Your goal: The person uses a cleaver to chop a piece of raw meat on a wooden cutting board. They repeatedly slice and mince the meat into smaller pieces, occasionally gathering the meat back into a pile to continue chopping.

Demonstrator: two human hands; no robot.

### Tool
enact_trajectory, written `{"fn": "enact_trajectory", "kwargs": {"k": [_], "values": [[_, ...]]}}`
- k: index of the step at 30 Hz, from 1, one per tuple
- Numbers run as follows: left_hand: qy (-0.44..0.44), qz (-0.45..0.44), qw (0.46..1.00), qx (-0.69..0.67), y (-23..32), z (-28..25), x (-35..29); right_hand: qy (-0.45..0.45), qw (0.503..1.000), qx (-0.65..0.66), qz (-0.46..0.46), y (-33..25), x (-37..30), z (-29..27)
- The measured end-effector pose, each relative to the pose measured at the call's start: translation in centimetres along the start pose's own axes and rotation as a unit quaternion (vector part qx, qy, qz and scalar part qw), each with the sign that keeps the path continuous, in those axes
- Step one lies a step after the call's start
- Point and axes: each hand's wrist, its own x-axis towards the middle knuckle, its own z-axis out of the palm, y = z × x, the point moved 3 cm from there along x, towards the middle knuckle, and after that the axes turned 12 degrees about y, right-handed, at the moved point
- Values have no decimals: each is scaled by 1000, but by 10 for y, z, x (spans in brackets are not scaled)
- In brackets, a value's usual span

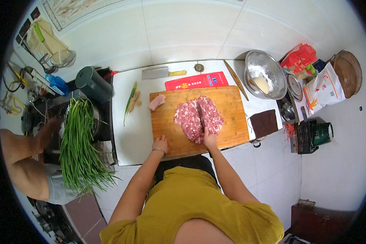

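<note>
Wooden board point(166, 126), with pink-and-white minced meat point(185, 120) mounded right of centre.
Gripping knife point(200, 116) in right hand point(210, 140) at near side of mound, fingers wrapped around it, blade running far through the meat, probably held in line with the forearm for control. Resting left hand point(160, 144) on board's near-left corner, likely bracing against sliding; can't tell if pinching the rim or only pressing. Pink meat piece point(156, 102) at far-left corner, apparently kept clear of the blade. Red packet point(197, 81) just past board's far edge, yellow-handled cleaver point(162, 73) lying beyond that, presumably out of the way. Metal bowl point(258, 63) far right, off the board, leaving working room.
</note>
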Motion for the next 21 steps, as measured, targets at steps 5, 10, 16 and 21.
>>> {"fn": "enact_trajectory", "kwargs": {"k": [5, 10, 16, 21], "values": [[2, 12, 1000, -6, -3, 13, 5, -32, 996, 75, -21, -63, 24, -59], [-3, 6, 1000, 1, -1, 4, 3, 205, 949, 225, -84, -37, -4, -30], [5, 12, 1000, -17, -4, 5, -2, 3, 996, 93, -15, -25, 12, -31], [-3, 2, 1000, -25, 2, -12, -8, 164, 952, 251, -65, -30, -5, -37]]}}
